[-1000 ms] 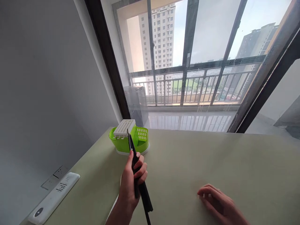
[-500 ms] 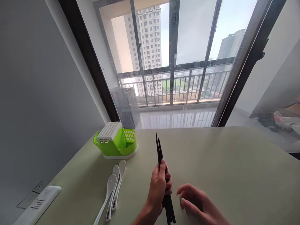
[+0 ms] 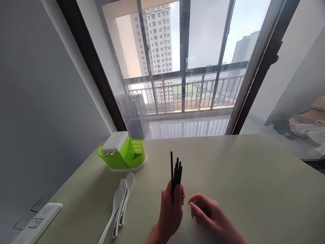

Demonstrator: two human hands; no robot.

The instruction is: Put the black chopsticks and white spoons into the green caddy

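Observation:
My left hand (image 3: pixel 170 211) is wrapped around a bundle of several black chopsticks (image 3: pixel 176 173). Their blunt-looking ends stick up above the fist at uneven heights, and their lower part is hidden by the hand. Just to the right, my right hand (image 3: pixel 207 213) hovers over the table with curled fingers, thumb tip close against the index finger and nothing visible in it. Three white spoons (image 3: pixel 118 200) lie bunched on the table to the left, bowls pointing away from me. Behind them stands a bright green utensil holder (image 3: pixel 124 159) with a white slotted top and white base.
A pale green table (image 3: pixel 218 169) spans the foreground. On its left edge lies a white power strip (image 3: pixel 38 222) near the grey wall (image 3: pixel 50 112). A dark-framed glass door (image 3: pixel 165 125) rises beyond the far edge, with a balcony outside.
The chopsticks have turned in my left hand: thin tips pointed up before, now blunter ends show and nothing sticks out below. My right hand has moved slightly left and its fingers have closed together.

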